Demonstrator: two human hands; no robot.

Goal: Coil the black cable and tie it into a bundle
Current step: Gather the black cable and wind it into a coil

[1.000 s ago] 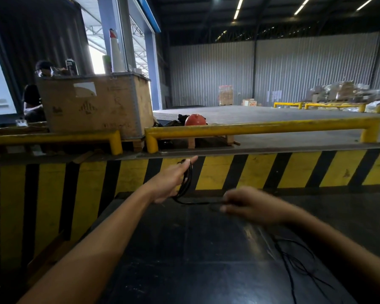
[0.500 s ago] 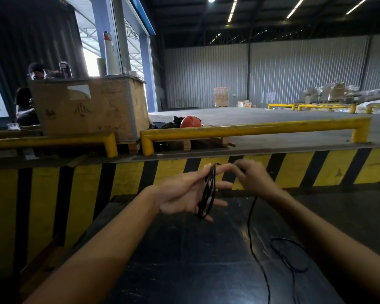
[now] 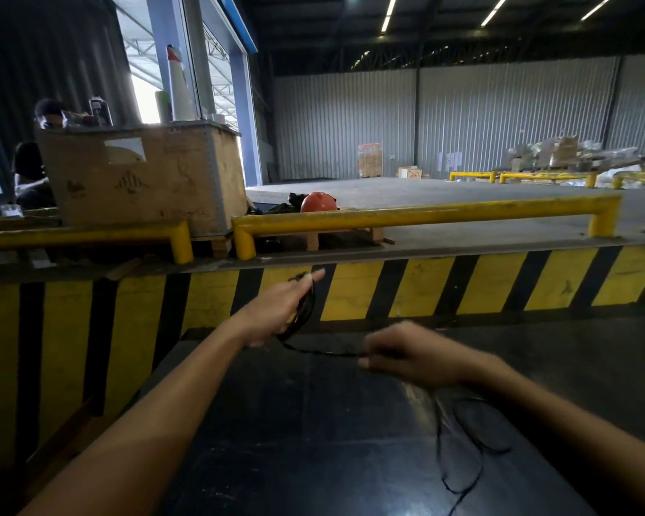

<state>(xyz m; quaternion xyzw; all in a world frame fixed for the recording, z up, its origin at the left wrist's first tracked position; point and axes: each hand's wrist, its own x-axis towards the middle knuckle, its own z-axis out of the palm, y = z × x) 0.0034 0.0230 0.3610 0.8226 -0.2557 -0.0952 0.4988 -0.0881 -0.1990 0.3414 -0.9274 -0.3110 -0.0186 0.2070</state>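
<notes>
My left hand (image 3: 276, 309) is raised in front of the striped wall and holds several loops of the thin black cable (image 3: 304, 310) across its palm, index finger pointing out. A taut stretch of the cable runs from those loops down and right to my right hand (image 3: 406, 353), which pinches it; this hand is blurred. Below my right wrist the loose remainder of the cable (image 3: 462, 452) trails in slack curves over the dark surface toward the bottom edge.
A black work surface (image 3: 295, 441) lies under my arms. Behind it stands a yellow-and-black striped wall (image 3: 425, 288) topped by yellow guard rails (image 3: 425, 214). A large cardboard box (image 3: 142, 176) and an orange helmet (image 3: 318, 202) sit beyond; a person (image 3: 34, 169) is at far left.
My hands were together at the coil half a second ago. Now my right hand has pulled down and right along the cable, stretching a new length from the loops in my left hand.
</notes>
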